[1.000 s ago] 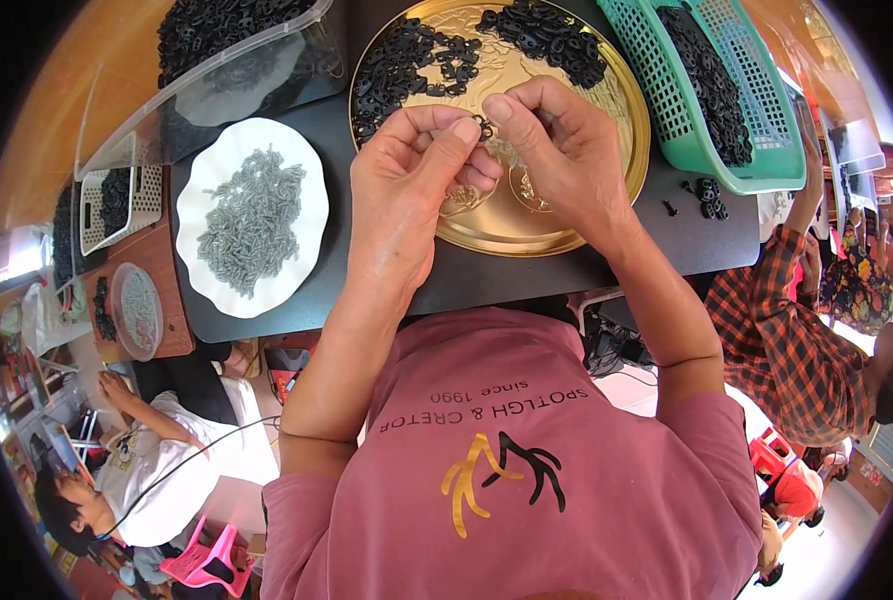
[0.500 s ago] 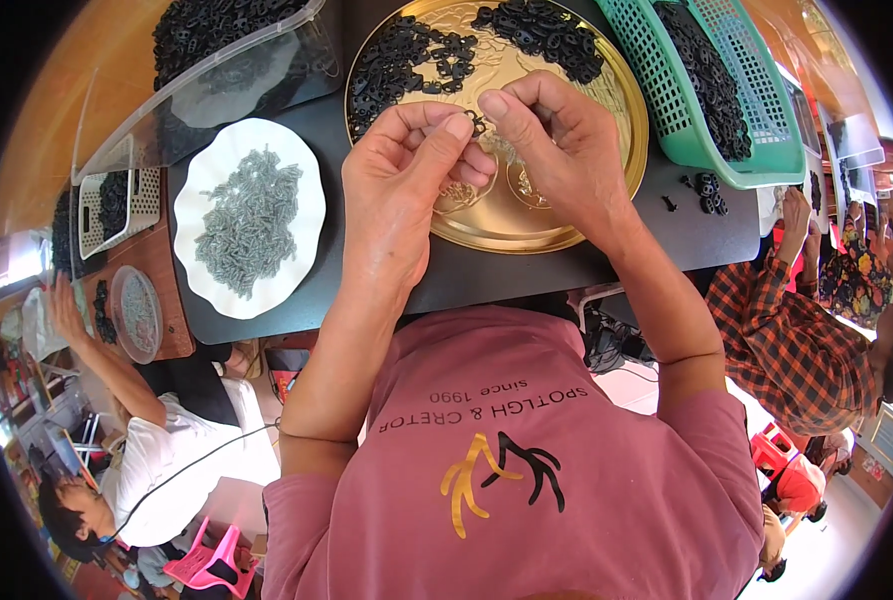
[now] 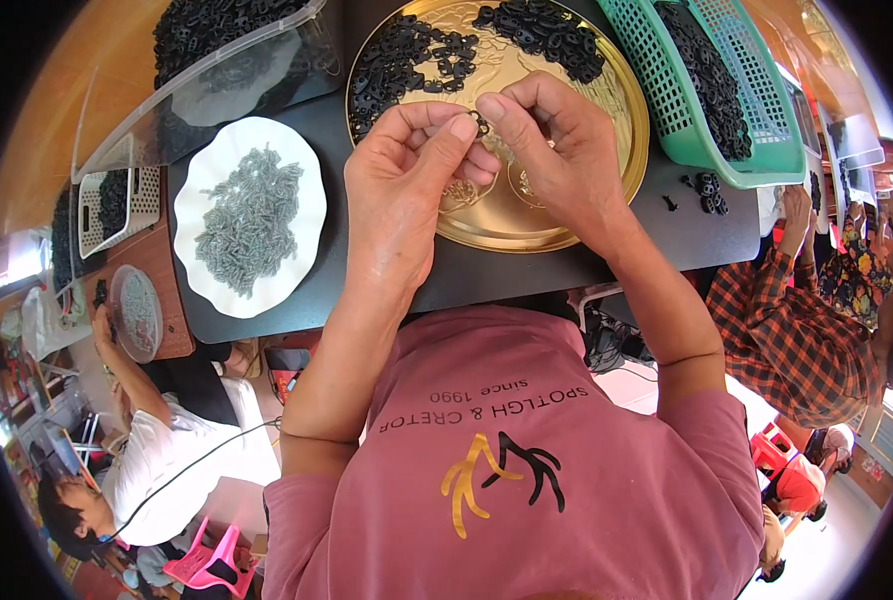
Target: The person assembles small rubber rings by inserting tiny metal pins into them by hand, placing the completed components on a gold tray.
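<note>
Above the near half of a round gold tray (image 3: 496, 232), my two hands meet at their fingertips. My left hand (image 3: 398, 172) pinches a small black plastic part (image 3: 479, 123) between thumb and fingers. Against the part's right side are the thumb and bent forefinger of my right hand (image 3: 573, 160), closed in a pinch; whatever lies between them is too small to make out. Piles of black plastic parts (image 3: 541, 35) cover the tray's far side. Small gold-coloured pieces (image 3: 461, 192) lie in clear round dishes partly under my hands.
Left of my forearm stands a white scalloped plate (image 3: 308, 235) of small metal springs (image 3: 251, 225). A clear bin (image 3: 236, 75) of black parts is beyond it. At right are a green basket (image 3: 774, 150) and loose black parts (image 3: 711, 193). Co-workers sit on both sides.
My hands stay nearly in place, and the black part shows a little more between my fingertips. The left co-worker's hand has moved nearer, beside the round tub.
</note>
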Available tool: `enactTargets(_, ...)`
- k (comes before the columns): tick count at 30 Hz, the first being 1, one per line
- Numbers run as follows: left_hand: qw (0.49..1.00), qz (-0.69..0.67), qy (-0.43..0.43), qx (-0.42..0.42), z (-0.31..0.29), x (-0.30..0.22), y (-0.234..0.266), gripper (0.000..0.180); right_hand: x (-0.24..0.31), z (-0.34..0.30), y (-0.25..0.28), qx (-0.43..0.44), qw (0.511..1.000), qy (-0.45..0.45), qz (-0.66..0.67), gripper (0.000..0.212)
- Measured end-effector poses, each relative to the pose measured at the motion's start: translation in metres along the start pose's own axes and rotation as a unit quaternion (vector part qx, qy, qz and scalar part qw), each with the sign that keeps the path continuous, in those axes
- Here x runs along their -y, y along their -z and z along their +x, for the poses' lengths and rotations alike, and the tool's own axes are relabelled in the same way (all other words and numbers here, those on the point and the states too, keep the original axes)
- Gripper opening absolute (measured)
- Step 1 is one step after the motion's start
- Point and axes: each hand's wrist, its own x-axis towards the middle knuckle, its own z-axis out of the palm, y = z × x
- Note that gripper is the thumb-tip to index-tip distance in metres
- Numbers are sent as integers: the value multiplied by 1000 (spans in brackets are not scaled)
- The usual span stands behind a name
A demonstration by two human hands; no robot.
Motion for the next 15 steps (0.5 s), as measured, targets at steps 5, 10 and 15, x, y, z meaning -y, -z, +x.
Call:
enactTargets(5, 999, 0, -38, -9, -2, 7, -4, 12, -1, -3, -9, -59, 989, 108, -76, 12)
enactTargets(10, 1000, 10, -27, -12, 2, 7, -1, 13, -6, -6, -15, -77, 991, 86, -62, 12)
enactTargets(15, 1000, -15, 8, -2, 5, 5, -4, 14, -10, -4, -11, -65, 998, 10, 20, 15)
